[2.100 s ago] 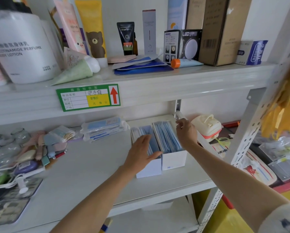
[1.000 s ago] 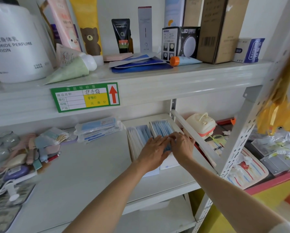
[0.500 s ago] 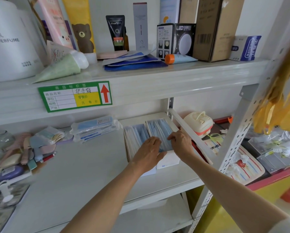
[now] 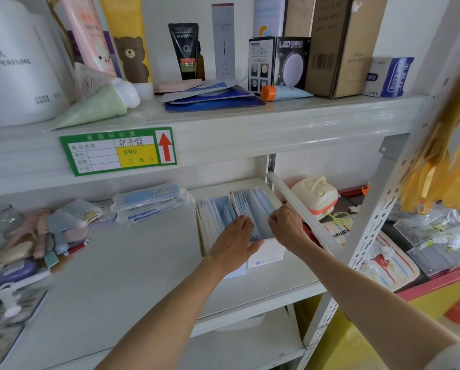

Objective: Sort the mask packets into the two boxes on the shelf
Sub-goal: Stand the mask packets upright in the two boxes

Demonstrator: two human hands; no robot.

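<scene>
Boxes: two white boxes stand side by side on the middle shelf [image 4: 133,268] near its right end — the left box [image 4: 237,272] mostly behind my wrist, the right box [image 4: 266,253] touching it.
Packets in boxes: blue mask packets stand on edge in both; the row in the right box [image 4: 253,206] leans a little left, the row in the left box [image 4: 218,212] sits just beside it.
Left hand: my left hand [image 4: 235,243] lies across the near ends of the packets with fingers straight and together, pressing on the blue packets at the seam between the boxes.
Right hand: my right hand [image 4: 286,227] is at the near right corner of the right box, fingers curled and pinching the packet edges there.
Loose packets: a stack of wrapped mask packets [image 4: 150,200] lies flat further left on the same shelf, well apart from the boxes.
Left end of shelf: a heap of small toiletries [image 4: 37,236] — combs and the like, too blurred to name each.
Upper shelf: a green price label [image 4: 118,151] on its front edge, a black tube [image 4: 185,50] and a brown carton [image 4: 338,45] above.
</scene>
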